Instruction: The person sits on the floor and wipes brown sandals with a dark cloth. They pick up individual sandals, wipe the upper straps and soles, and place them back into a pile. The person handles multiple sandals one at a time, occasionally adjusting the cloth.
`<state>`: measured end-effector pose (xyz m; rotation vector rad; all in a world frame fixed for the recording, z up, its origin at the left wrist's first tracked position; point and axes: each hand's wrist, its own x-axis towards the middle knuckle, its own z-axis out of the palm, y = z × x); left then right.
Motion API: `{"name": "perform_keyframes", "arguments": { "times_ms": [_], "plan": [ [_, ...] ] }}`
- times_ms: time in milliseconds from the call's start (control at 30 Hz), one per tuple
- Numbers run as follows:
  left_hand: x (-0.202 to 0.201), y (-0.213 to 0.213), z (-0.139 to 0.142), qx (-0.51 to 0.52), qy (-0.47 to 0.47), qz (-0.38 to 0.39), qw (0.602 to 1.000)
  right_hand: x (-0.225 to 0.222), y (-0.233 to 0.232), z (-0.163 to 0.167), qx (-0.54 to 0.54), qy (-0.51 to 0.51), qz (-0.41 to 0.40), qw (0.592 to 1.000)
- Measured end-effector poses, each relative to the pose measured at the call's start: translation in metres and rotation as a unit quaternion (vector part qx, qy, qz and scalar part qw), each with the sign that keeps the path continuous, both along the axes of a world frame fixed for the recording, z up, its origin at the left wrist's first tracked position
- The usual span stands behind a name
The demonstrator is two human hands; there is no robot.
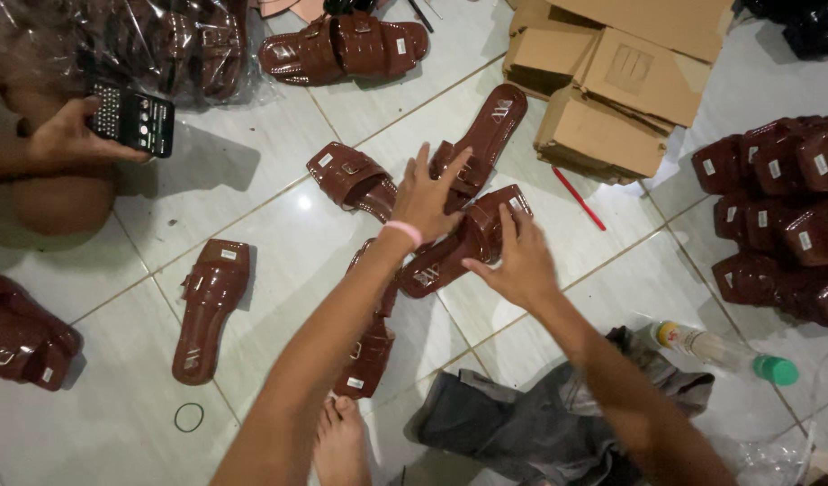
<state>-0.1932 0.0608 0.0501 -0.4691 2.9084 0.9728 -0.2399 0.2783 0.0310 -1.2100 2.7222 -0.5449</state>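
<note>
The tiled floor [279, 135] carries loose stock on every side, and its glossy surface lets a sandal slide if pushed rather than lifted. At far right, flattened cardboard boxes [612, 81] lie just beside the work area; a sandal swept right can lodge under their edges. At right, a stack of dark red sandals [783, 207] stands near the right forearm, and a wide elbow movement can topple it. Near the person, a grey cloth [513, 423] lies under the right arm and can snag or drag. The 2 sandals in hand sit at centre: the upper sandal [486, 135] lies under the left hand [427, 198], whose fingers are spread wide and press flat on the strap without closing on it. The lower sandal [454, 252] is touched by the right hand [517, 256], fingers partly curled over the strap; whether it is gripped firmly cannot be told. Neither hold is secure, so a quick lift can drop either one. A bottle with a green cap [729, 353] lies near right and can roll. A red pen [577, 198] and a small black ring [189, 417] are underfoot hazards. At far left, another person's hand [67, 135] holds a calculator [133, 117], well apart.
</note>
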Motion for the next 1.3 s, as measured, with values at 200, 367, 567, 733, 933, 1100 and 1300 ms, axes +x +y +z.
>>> {"name": "perform_keyframes", "arguments": {
  "times_ms": [200,367,567,733,933,1100,1300],
  "plan": [
    [-0.022,0.019,0.002,0.001,-0.162,0.023,0.987,-0.017,0.025,-0.009,-0.082,-0.039,-0.049,0.995],
    [0.017,0.045,-0.039,-0.034,0.001,0.016,0.999,-0.049,0.081,0.041,-0.129,0.036,-0.075,0.988],
    [0.099,0.095,-0.069,0.011,0.066,-0.006,0.998,-0.061,0.099,0.060,-0.209,0.091,-0.113,0.967],
    [0.141,0.113,-0.059,0.060,0.164,0.013,0.984,-0.031,0.073,0.034,-0.234,-0.123,-0.094,0.960],
    [0.165,0.105,-0.058,0.079,0.133,0.012,0.988,0.042,0.049,0.001,-0.124,-0.235,-0.026,0.964],
    [0.202,0.114,-0.041,0.126,0.087,0.023,0.988,0.065,0.043,0.005,-0.102,-0.262,0.067,0.957],
    [0.257,0.083,-0.009,0.050,0.167,0.088,0.981,0.050,0.041,0.030,-0.008,-0.255,0.083,0.963]
  ]
}}
